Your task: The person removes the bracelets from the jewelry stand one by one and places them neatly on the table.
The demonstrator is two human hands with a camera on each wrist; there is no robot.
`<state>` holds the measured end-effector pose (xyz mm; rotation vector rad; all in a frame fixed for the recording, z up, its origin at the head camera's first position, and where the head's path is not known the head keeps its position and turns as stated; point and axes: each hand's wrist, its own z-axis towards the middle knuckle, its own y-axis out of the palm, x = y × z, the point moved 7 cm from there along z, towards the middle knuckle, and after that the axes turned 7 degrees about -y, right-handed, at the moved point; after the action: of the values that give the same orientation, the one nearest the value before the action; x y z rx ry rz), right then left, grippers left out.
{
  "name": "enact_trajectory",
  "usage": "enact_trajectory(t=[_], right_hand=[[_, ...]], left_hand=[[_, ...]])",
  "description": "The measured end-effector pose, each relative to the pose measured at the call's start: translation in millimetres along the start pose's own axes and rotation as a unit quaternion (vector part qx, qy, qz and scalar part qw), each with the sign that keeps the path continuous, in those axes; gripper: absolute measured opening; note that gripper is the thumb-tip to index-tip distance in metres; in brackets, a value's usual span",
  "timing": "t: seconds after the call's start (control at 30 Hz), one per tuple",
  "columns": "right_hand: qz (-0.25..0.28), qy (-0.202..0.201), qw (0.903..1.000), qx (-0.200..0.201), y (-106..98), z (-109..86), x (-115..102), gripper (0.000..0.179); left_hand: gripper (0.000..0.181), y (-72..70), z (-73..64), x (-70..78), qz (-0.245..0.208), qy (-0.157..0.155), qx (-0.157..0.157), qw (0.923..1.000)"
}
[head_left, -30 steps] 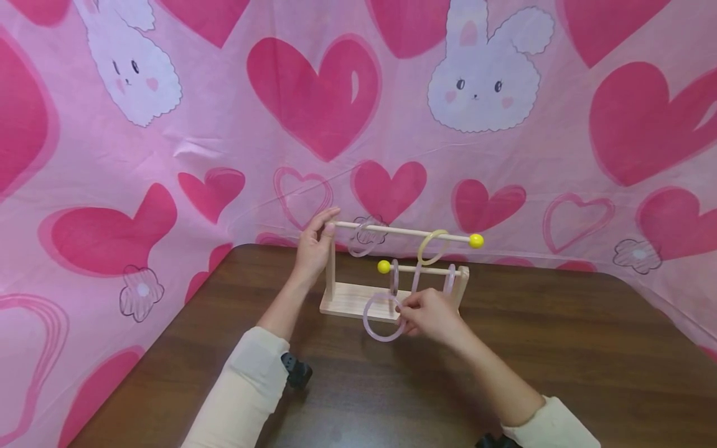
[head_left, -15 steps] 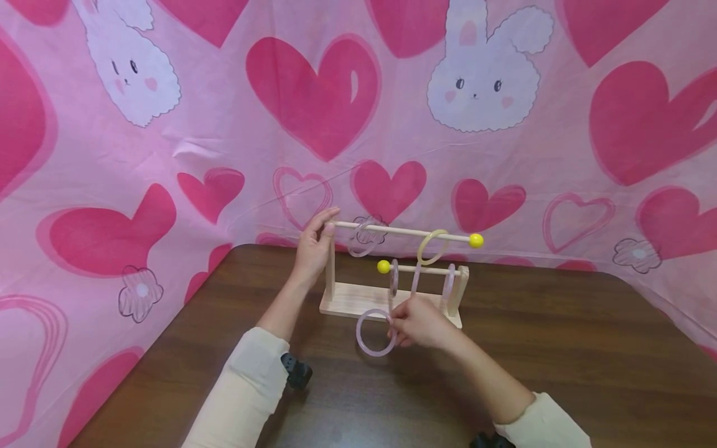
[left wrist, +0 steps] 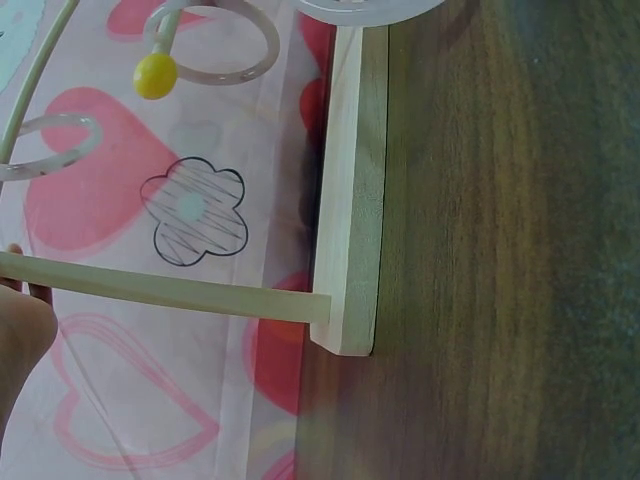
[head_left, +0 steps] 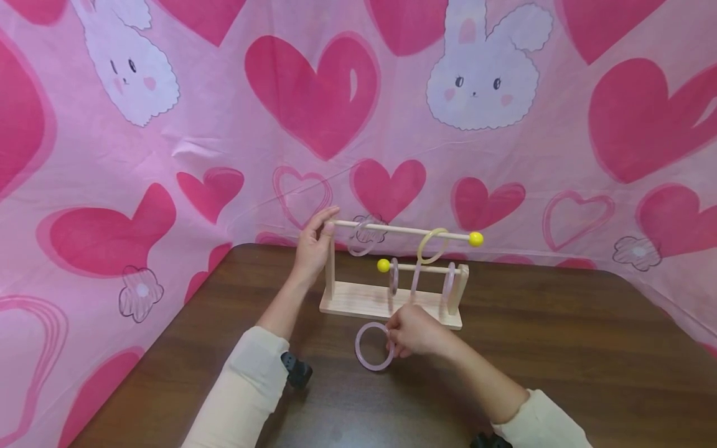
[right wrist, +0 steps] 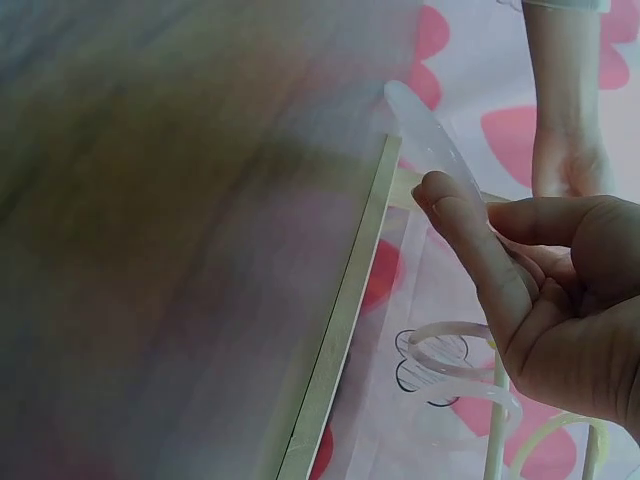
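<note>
My right hand [head_left: 417,333] pinches a translucent lilac bangle [head_left: 358,350] between thumb and fingers, just above the table in front of a wooden bangle stand [head_left: 358,301]. The right wrist view shows this bangle [right wrist: 425,130] nearly edge-on. With thumb and fingers, my left hand [head_left: 313,254] grips the top of the stand's left post [left wrist: 170,290]. A lilac bangle [head_left: 354,249] and a yellow bangle [head_left: 421,249] hang on the upper rod [head_left: 392,229]. Three lilac bangles hang from the shorter lower rod [head_left: 434,270], among them a front one [head_left: 394,277] near its tip.
The upper rod's free right end carries a yellow ball [head_left: 476,239]; another yellow ball [head_left: 383,266] caps the lower rod's left end. The stand rests on a dark wooden table [head_left: 560,348]. A pink heart-print cloth [head_left: 224,124] rises behind the table.
My right hand has moved the lilac bangle down and toward me, away from the stand. My left hand has stayed on the post, and the hanging bangles look the same.
</note>
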<state>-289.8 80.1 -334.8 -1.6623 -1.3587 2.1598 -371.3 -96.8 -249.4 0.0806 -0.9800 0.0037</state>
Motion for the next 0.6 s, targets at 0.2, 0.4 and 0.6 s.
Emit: enact_trajectory(t=[0.2, 0.4, 0.6], right_hand=[[0.01, 0.023, 0.9996, -0.013, 3.2, 1.5, 4.2, 0.016], [0.071, 0.063, 0.9948, -0.036, 9.0, 5.2, 16.2, 0.015], [0.108, 0.081, 0.9881, -0.074, 15.1, 7.1, 22.8, 0.013]], left_hand=[[0.029, 2.3, -5.8, 14.2, 0.005, -0.01, -0.002, 0.9999], [0.029, -0.6, -0.6, 0.4, 0.004, 0.0, 0.001, 1.0], [0.03, -0.9, 1.4, -4.0, 0.001, 0.003, 0.003, 1.0]])
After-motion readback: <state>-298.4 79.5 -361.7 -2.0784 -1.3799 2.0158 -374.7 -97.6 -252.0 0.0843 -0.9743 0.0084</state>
